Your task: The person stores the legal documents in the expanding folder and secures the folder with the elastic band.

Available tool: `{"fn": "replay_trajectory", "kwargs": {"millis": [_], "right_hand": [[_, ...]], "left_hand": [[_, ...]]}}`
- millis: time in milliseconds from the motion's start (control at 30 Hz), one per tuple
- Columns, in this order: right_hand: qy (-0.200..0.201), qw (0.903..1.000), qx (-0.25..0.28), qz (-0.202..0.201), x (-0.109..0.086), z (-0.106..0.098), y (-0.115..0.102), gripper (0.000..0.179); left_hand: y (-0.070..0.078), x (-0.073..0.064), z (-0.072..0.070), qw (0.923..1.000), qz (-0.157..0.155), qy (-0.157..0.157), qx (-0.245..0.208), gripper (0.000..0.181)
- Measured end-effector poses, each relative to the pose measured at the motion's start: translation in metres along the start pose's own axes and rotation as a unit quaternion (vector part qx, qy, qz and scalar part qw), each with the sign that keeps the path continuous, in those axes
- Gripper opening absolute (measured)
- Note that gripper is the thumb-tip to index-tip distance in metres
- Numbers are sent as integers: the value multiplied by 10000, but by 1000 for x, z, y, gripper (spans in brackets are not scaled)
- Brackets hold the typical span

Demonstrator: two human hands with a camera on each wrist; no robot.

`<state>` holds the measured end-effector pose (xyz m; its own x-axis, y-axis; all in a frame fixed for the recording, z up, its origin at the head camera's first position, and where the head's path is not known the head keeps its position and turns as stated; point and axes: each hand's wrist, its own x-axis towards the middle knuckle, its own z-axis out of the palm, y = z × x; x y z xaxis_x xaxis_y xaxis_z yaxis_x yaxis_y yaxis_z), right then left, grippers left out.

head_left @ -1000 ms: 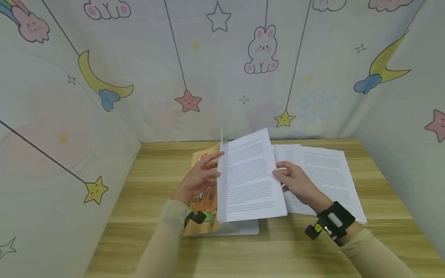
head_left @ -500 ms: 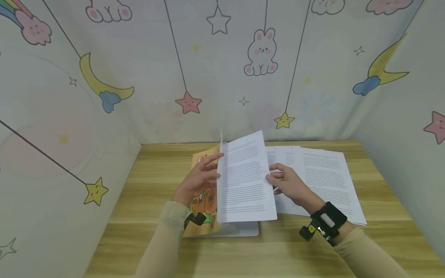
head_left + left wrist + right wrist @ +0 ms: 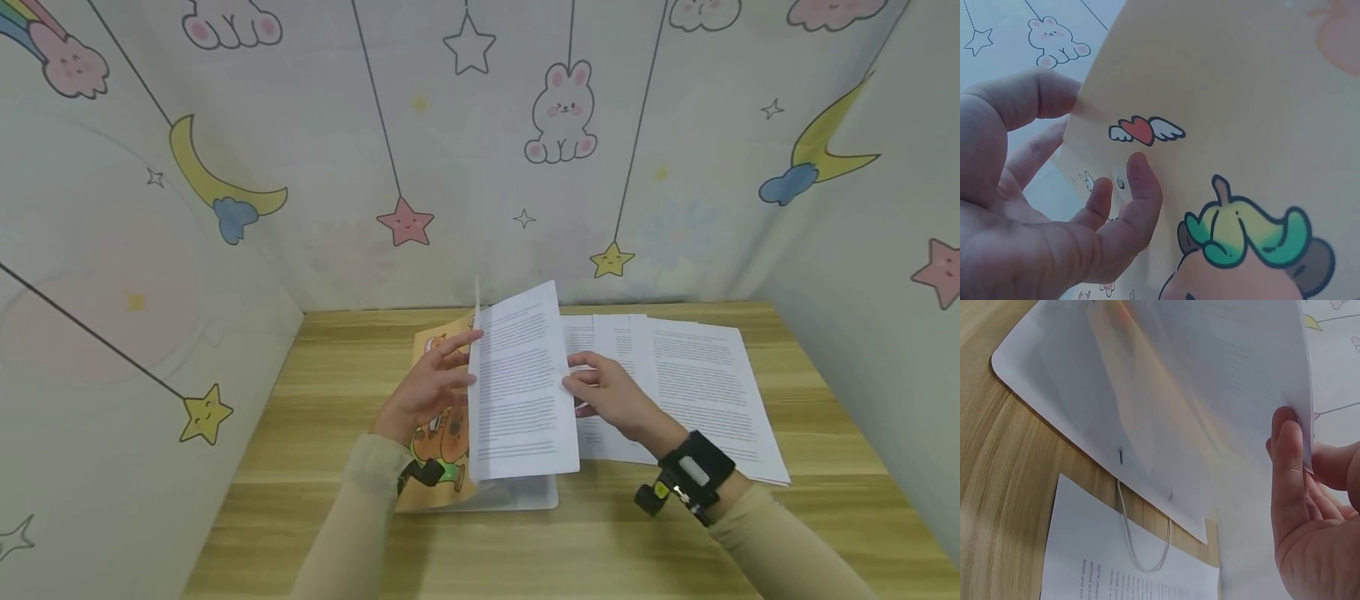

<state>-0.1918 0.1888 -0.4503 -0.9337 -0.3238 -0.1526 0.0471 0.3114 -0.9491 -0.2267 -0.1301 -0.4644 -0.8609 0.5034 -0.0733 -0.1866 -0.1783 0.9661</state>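
A folder (image 3: 517,496) with an orange cartoon cover (image 3: 1241,75) is held partly open on the table. My left hand (image 3: 431,383) grips the cover's raised edge, some fingers in front of the cover and one reaching behind it in the left wrist view. With thumb and fingers, my right hand (image 3: 615,396) pinches the right edge of a printed sheet (image 3: 521,392). The sheet stands tilted above the folder, its left side right at the raised edge by my left hand. Translucent folder pages (image 3: 1166,406) show beneath the sheet in the right wrist view.
More printed sheets (image 3: 701,383) lie overlapping on the wooden table (image 3: 510,554) to the right. A pale elastic cord (image 3: 1129,540) loops from the folder's edge over one of them. Behind the table hangs a patterned cloth (image 3: 465,167).
My right hand has moved left with the printed sheet, whose right edge is now nearer the folder's raised cover. My left hand has stayed in place.
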Motion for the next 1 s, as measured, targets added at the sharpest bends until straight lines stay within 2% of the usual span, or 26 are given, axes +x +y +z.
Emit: {"fn": "replay_trajectory", "kwargs": {"millis": [433,1000], "right_hand": [[-19,10000,-9,31,4,8,-8,39],[-154,9996,-240,-55,0,1,-12,37]], "left_hand": [[-1,1,-3,10000,3,-14,41,73],[0,2,-2,10000,-21,-71,58,74]]}}
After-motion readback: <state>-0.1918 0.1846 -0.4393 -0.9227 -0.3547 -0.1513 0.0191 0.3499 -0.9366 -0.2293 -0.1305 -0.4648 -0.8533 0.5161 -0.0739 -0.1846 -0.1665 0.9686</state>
